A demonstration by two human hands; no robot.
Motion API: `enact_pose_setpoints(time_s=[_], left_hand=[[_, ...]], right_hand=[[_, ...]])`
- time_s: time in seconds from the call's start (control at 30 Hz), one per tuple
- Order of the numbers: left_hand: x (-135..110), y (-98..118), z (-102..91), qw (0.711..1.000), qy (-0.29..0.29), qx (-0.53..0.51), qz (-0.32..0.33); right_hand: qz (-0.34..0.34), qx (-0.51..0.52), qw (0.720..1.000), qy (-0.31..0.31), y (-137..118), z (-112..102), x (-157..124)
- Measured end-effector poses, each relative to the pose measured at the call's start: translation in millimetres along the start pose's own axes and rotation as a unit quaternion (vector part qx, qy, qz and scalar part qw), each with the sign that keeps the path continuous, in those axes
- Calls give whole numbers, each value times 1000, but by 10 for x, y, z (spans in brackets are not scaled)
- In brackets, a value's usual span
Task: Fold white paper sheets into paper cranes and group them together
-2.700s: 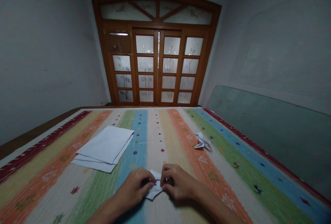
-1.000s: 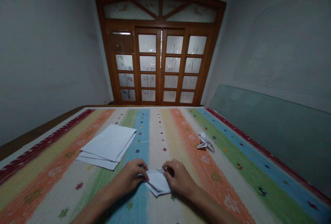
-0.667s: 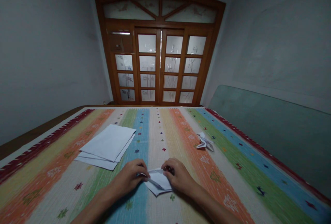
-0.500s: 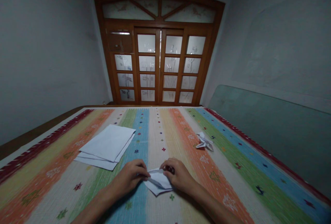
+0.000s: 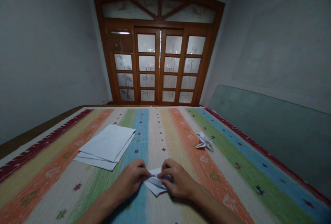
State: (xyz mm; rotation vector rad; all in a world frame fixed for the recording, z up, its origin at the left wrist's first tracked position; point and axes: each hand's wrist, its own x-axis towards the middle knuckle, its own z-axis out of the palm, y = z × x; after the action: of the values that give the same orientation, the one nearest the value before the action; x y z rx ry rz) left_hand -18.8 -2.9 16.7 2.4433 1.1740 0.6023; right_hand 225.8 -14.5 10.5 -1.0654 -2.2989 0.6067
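A folded piece of white paper [image 5: 154, 185] lies on the striped bedspread [image 5: 165, 203] in front of me, its lower point resting on the blue and cream stripes. My left hand [image 5: 130, 178] pinches its left side. My right hand [image 5: 178, 179] presses over its right side, fingers curled onto the fold and hiding part of the paper. A small stack of loose white sheets [image 5: 106, 147] lies to the left of my left hand. A small white origami figure [image 5: 204, 142] sits farther off to the right.
The bedspread has coloured stripes, small embroidered stars and a red border. A pale green glass-like panel [image 5: 269, 130] leans along the right wall. A brown wooden glazed double door [image 5: 157, 65] stands beyond the far edge of the bed.
My hands have moved closer together, with my right hand sliding left over the paper. The paper now shows a narrower, creased shape. The sheets and origami figure have not moved.
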Motion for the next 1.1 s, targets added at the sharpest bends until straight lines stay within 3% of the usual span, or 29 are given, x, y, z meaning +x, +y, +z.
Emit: enact_pose_setpoints(time_s=[0.4, 0.6, 0.93, 1.1], left_hand=[[-51, 94, 96, 988, -19, 124, 85], [-44, 149, 89, 988, -4, 111, 110], [-56, 199, 253, 995, 58, 65, 40], [-41, 269, 255, 998, 60, 30, -4]], right_hand=[[42, 37, 996, 66, 151, 69, 71], [37, 56, 997, 42, 163, -12, 92], [15, -31, 999, 11, 78, -40, 18], [69, -56, 996, -1, -102, 0, 9]])
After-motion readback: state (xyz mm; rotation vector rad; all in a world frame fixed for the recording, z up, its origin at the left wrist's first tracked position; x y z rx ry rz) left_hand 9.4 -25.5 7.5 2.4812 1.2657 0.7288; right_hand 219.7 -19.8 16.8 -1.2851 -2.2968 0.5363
